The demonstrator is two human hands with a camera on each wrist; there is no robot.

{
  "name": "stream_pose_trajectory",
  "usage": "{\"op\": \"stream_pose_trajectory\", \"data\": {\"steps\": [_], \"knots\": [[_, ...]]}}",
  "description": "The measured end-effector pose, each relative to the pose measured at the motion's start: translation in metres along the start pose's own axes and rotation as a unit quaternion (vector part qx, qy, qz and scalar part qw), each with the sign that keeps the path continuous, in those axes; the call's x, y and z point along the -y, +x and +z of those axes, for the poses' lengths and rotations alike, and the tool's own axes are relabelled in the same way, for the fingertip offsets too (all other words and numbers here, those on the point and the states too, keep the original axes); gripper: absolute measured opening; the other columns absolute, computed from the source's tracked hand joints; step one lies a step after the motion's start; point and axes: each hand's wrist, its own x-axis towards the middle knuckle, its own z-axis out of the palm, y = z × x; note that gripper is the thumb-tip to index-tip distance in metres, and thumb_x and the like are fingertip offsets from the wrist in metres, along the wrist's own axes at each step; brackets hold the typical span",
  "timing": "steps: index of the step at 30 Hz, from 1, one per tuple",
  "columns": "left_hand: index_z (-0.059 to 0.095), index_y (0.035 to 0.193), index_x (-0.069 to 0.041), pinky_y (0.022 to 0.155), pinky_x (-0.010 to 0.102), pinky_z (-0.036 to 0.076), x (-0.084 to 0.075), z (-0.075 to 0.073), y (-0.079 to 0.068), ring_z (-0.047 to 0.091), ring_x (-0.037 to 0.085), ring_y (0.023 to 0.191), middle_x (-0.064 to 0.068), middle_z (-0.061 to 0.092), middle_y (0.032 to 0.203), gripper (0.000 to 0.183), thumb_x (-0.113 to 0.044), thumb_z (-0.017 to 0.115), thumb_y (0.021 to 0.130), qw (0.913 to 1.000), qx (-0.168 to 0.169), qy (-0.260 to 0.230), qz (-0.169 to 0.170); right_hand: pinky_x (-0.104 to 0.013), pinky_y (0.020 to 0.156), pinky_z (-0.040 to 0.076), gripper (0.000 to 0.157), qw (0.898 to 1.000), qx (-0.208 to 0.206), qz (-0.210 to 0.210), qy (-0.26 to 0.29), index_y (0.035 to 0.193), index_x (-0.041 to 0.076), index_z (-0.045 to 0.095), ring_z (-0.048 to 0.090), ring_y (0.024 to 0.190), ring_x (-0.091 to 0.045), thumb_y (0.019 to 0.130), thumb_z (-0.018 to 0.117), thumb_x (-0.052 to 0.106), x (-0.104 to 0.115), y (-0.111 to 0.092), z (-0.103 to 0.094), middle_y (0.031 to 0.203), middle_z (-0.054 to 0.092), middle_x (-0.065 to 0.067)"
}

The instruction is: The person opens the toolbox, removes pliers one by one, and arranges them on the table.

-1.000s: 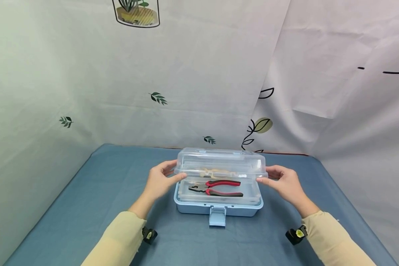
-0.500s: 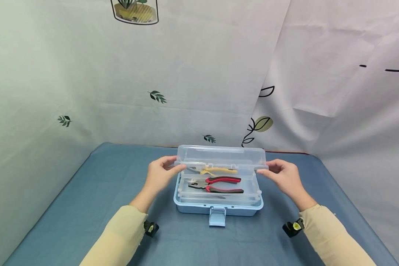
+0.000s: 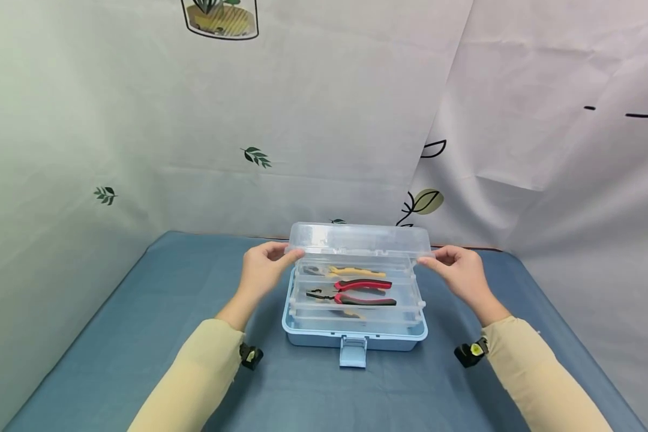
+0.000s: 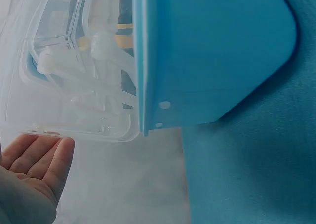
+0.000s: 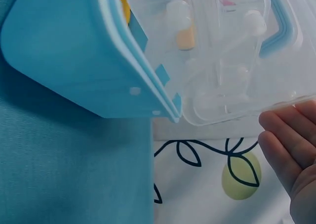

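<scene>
A blue toolbox (image 3: 380, 342) stands on the table, its clear lid (image 3: 359, 237) tilted up at the back. My left hand (image 3: 261, 267) holds the lid's left end, with the thumb at the front edge and the fingers at the side. At the other end, my right hand (image 3: 461, 275) holds the lid the same way. Clear trays (image 3: 408, 289) are raised above the base. Red-and-black pliers (image 3: 367, 300) lie on a tray, and a yellow-handled tool (image 3: 359, 272) lies behind them. The wrist views show fingers against the lid's sides; both thumbs are hidden there.
The front latch (image 3: 353, 352) hangs down over the blue tablecloth (image 3: 313, 396). A white patterned cloth (image 3: 324, 120) hangs behind the table and along its sides. A small black device (image 3: 470, 353) is strapped to each wrist.
Both hands have moved up and back with the lid, which has swung further upward. The trays have risen with it, and the yellow-handled tool now shows more plainly behind the pliers.
</scene>
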Motion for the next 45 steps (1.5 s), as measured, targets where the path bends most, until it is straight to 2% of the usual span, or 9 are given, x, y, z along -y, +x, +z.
{"op": "stream_pose_trajectory", "data": {"steps": [8,13,21,28,37,41,45], "knots": [[0.07,0.106,-0.008,0.081,0.041,0.054,-0.004,0.0,0.009,0.063,0.024,0.098,0.011,0.069,0.107,0.059,-0.057,0.073,0.073,0.9999,-0.012,0.006,0.005,-0.024,0.053,0.045,0.041,1.0,0.007,0.003,-0.007,0.086,0.005,0.072,0.052,0.064,-0.011,0.081,0.071,0.046,0.002,0.012,-0.001,0.079,0.069,-0.01],[0.068,0.11,-0.007,0.085,0.041,0.053,-0.003,0.004,0.013,0.063,0.025,0.101,0.011,0.069,0.108,0.06,-0.057,0.07,0.076,0.9999,-0.01,-0.004,0.006,-0.024,0.053,0.045,0.044,1.0,0.01,0.008,-0.013,0.085,0.003,0.072,0.052,0.063,-0.01,0.082,0.07,0.046,0.006,0.019,-0.003,0.077,0.069,-0.011],[0.057,0.126,-0.006,0.102,0.044,0.045,0.004,0.004,0.012,0.055,0.027,0.12,0.014,0.06,0.126,0.056,-0.045,0.064,0.087,0.9985,0.035,-0.038,0.021,-0.026,0.058,0.049,0.051,0.999,0.025,0.034,-0.005,0.084,0.002,0.071,0.06,0.07,-0.016,0.082,0.066,0.053,0.009,0.026,-0.004,0.08,0.07,-0.015],[0.047,0.138,-0.005,0.104,0.047,0.042,0.006,0.003,0.011,0.048,0.031,0.128,0.017,0.052,0.138,0.054,-0.035,0.056,0.094,0.9937,0.078,-0.07,0.039,-0.026,0.06,0.051,0.056,0.998,0.033,0.052,0.006,0.084,0.002,0.07,0.064,0.073,-0.021,0.082,0.064,0.058,0.008,0.035,-0.003,0.083,0.071,-0.017],[0.034,0.146,-0.006,0.111,0.049,0.033,0.006,0.005,0.015,0.043,0.034,0.132,0.019,0.045,0.142,0.058,-0.029,0.052,0.096,0.9862,0.117,-0.101,0.061,-0.026,0.064,0.056,0.064,0.995,0.049,0.081,0.025,0.087,0.001,0.069,0.064,0.068,-0.008,0.08,0.06,0.064,0.009,0.044,-0.001,0.087,0.071,-0.016],[0.025,0.149,-0.006,0.114,0.049,0.028,0.007,0.006,0.015,0.037,0.035,0.136,0.021,0.04,0.146,0.06,-0.026,0.05,0.098,0.9816,0.132,-0.116,0.074,-0.027,0.065,0.057,0.069,0.994,0.052,0.095,0.029,0.089,0.001,0.068,0.066,0.07,-0.01,0.077,0.059,0.068,0.011,0.048,-0.001,0.087,0.07,-0.014],[0.024,0.147,-0.001,0.114,0.049,0.026,0.007,0.008,0.015,0.034,0.035,0.137,0.022,0.036,0.147,0.059,-0.025,0.047,0.098,0.9796,0.134,-0.131,0.073,-0.027,0.066,0.058,0.072,0.992,0.049,0.111,0.031,0.09,0.001,0.067,0.066,0.071,-0.01,0.076,0.058,0.071,0.013,0.052,0.001,0.088,0.069,-0.013]]}}
